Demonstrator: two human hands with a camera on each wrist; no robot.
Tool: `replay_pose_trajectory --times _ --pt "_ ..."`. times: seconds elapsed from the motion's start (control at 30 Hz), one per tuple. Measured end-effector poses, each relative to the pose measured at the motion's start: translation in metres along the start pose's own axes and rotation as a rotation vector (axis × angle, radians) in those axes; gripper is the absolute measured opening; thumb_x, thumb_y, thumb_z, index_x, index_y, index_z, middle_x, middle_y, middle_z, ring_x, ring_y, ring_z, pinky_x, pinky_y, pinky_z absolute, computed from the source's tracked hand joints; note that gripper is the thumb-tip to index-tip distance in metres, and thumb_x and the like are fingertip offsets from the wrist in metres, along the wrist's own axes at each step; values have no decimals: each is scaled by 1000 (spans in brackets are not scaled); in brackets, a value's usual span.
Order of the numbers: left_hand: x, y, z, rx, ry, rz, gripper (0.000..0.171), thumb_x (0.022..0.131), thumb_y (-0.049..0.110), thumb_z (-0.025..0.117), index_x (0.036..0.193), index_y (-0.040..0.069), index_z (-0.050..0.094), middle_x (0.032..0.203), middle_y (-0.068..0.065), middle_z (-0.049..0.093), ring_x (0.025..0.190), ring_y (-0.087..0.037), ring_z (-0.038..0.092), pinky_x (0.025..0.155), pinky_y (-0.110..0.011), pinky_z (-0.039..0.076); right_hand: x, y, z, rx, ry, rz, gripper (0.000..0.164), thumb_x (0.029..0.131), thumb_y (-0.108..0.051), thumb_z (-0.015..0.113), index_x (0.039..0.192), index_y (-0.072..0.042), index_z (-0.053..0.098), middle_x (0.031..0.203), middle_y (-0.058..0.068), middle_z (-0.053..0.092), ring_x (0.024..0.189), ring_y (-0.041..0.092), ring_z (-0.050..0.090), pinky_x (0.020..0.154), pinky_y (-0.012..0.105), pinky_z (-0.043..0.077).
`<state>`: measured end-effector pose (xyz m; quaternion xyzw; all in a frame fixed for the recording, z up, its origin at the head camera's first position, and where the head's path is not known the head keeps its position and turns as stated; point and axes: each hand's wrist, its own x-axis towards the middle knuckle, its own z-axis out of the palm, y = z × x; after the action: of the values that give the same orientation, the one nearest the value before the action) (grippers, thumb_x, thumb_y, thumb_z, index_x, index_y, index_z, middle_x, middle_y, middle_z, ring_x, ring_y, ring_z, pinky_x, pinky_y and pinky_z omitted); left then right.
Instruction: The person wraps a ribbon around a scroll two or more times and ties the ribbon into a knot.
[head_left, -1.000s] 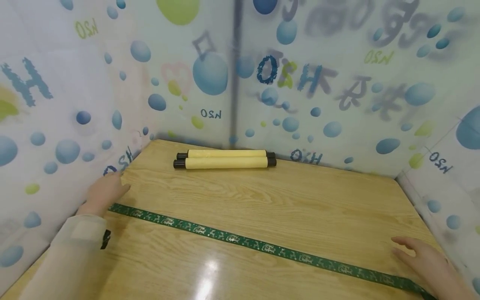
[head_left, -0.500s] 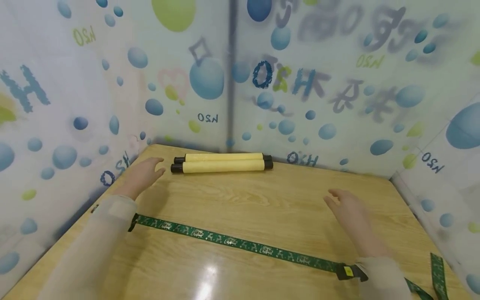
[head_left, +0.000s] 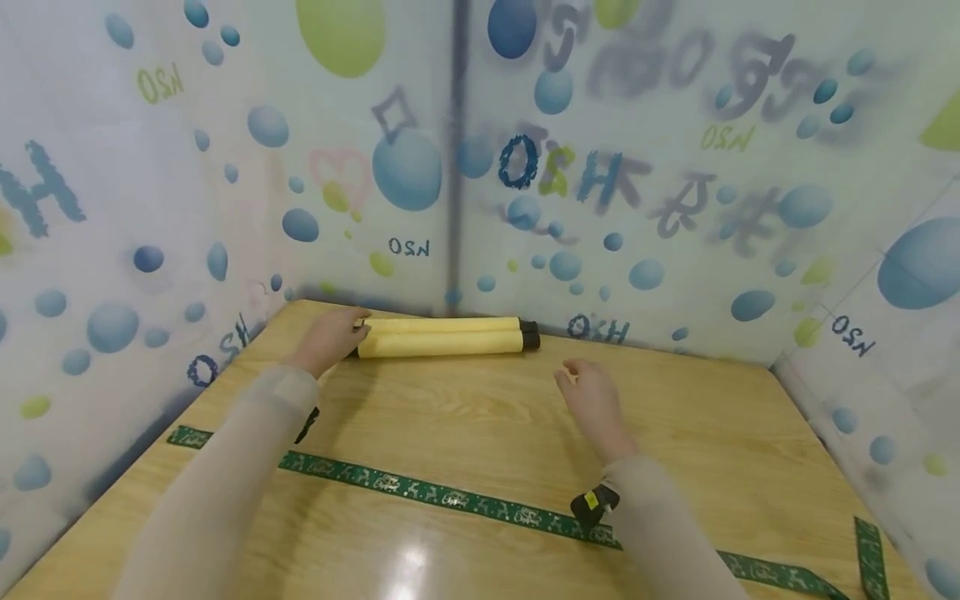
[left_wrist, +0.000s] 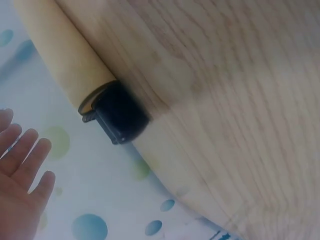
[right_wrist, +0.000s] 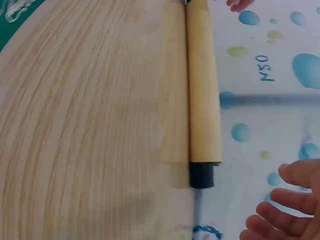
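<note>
Two yellow rolls [head_left: 442,344] with black end caps lie side by side at the back of the table, like a scroll rolled in from both ends. My left hand [head_left: 328,340] is at their left end, overlapping the black caps in the head view. In the left wrist view its fingers [left_wrist: 31,150] are spread, apart from the near black cap [left_wrist: 120,114]. My right hand [head_left: 591,400] hovers just right of and in front of the rolls' right end. The right wrist view shows its fingers [right_wrist: 287,200] loosely extended, holding nothing, beside the black cap [right_wrist: 201,175].
A green ribbon [head_left: 420,490] with white reindeer print runs across the wooden table [head_left: 465,408], passing under both forearms. A ribbon piece [head_left: 870,557] lies at the right edge. Patterned sheet walls [head_left: 570,208] enclose the back and sides.
Both hands have left the ribbon's ends and moved inward and forward to the yellow rolls. The left has come to their left end, the right close to their right end. The view has shifted slightly.
</note>
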<state>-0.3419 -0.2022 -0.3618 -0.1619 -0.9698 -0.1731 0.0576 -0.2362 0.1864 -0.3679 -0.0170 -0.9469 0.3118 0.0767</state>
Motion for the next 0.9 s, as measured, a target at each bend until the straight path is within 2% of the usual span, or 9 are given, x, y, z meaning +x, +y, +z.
replay_pose_trajectory --times 0.2,0.27,0.33,0.4,0.43,0.53,0.63,0.77,0.9 --pt "24 6 13 13 -34 -19 41 98 21 49 132 -1 49 128 -22 53 116 -38 49 97 -51 37 21 -14 29 54 49 54 44 96 -32 52 118 5 60 113 20 63 101 32 60 84 44 48" --pt "33 8 19 1 -46 -13 41 98 22 49 132 -1 48 131 -22 51 120 -38 46 99 -51 35 26 -18 39 85 75 59 40 95 -34 54 96 4 66 85 17 66 75 26 62 68 36 49" --pt "40 11 25 -10 -57 -5 41 98 22 48 132 -1 49 130 -21 51 121 -38 46 100 -50 35 30 -22 48 118 94 56 40 94 -35 55 70 -3 61 59 7 55 53 17 49 52 28 40" --pt "46 14 30 -12 -75 -10 41 98 22 49 132 -1 49 130 -20 52 120 -37 47 99 -50 35 34 -26 57 154 92 62 47 93 -35 57 56 -9 44 49 -1 35 45 12 29 47 25 26" --pt "49 16 33 -7 -85 -13 41 98 22 49 132 -1 49 130 -20 52 120 -37 47 100 -49 35 36 -28 61 166 84 64 49 93 -34 57 55 -11 37 49 -2 27 45 12 23 48 26 21" --pt "57 22 41 2 -113 -21 41 98 24 48 132 0 49 130 -19 52 120 -36 47 99 -49 37 40 -34 71 166 74 88 45 92 -33 58 56 -10 42 50 -3 34 48 11 28 49 25 24" --pt "64 28 48 25 -130 -24 43 99 26 47 133 0 48 130 -19 52 120 -35 48 98 -49 38 43 -39 80 155 54 112 37 92 -32 58 74 0 63 67 7 60 62 18 54 59 31 44" --pt "71 32 54 20 -125 -21 43 99 26 48 132 -1 49 130 -19 53 119 -35 50 98 -48 38 50 -39 91 184 43 125 37 92 -32 59 85 4 67 70 9 61 66 21 56 65 35 47" --pt "79 34 56 -32 -124 -6 42 99 24 47 131 -2 50 129 -20 53 118 -35 50 98 -47 39 57 -43 97 220 47 132 35 91 -29 60 79 2 67 65 4 57 61 16 47 60 32 43"
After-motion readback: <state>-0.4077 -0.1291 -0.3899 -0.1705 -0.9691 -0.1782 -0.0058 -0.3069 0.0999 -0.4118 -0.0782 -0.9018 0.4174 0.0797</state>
